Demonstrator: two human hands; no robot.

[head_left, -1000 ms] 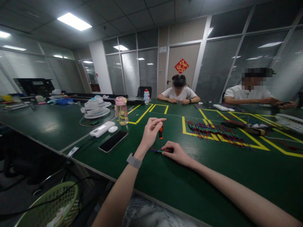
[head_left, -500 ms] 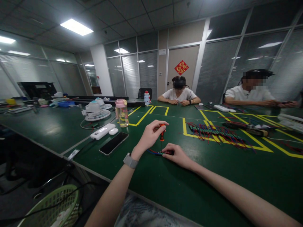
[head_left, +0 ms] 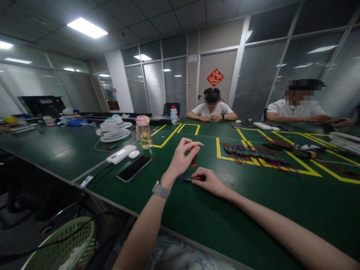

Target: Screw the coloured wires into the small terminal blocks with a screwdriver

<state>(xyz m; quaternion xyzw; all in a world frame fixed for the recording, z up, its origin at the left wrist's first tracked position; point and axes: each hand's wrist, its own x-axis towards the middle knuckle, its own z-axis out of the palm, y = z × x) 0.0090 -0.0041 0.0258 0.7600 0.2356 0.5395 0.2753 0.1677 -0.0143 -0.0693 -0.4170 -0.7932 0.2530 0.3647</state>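
Note:
My left hand [head_left: 184,155] is closed around the handle of a small orange-and-black screwdriver [head_left: 194,161], which stands upright with its shaft pointing down. Under it, on the green table, lies a small circuit board [head_left: 188,179] with red and blue wires running out to the left. The fingers of my right hand [head_left: 208,181] pinch the board's right end and press it to the tabletop. Those fingertips partly cover the board, and the exact spot where the screwdriver's tip meets it is too small to make out.
A black phone [head_left: 135,168], a white power strip [head_left: 121,154] and a pink-lidded bottle [head_left: 144,132] stand to the left. Several wired boards [head_left: 257,154] lie inside yellow tape at the right. Two people sit across the table [head_left: 225,228]. A green basket [head_left: 60,243] is below the edge.
My left hand has turned slightly and shifted right, its fingers now covering more of the screwdriver's handle. My right hand still holds the board. The whole view has tilted a little.

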